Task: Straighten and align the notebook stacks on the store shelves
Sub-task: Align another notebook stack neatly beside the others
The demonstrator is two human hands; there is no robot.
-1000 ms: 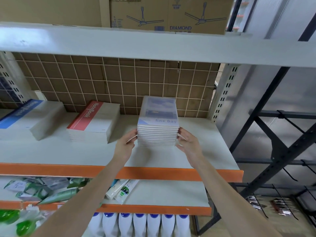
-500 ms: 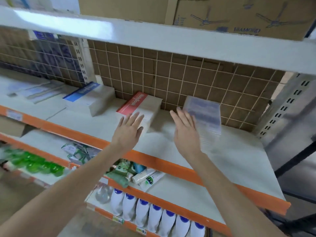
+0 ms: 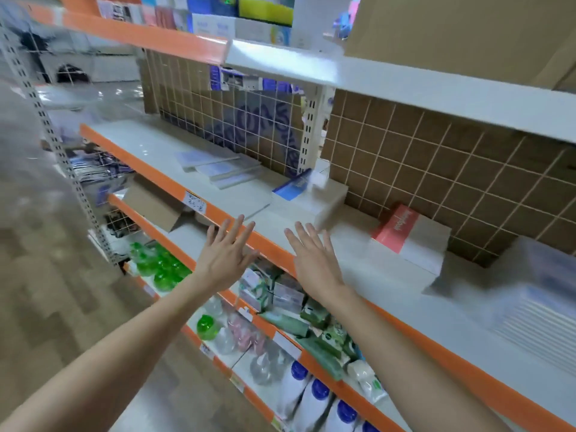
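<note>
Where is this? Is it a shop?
Most likely a shop, yes. Long shelves with orange edges carry small price labels, notebook stacks lie in a row on one level, and bottles with blue caps and other packaged goods fill the level below.

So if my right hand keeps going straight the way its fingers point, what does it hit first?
Probably the blue-covered white notebook stack. The right hand is open, fingers aimed up at the stack's near corner, with bare white shelf between them. Blur makes depth uncertain.
</note>
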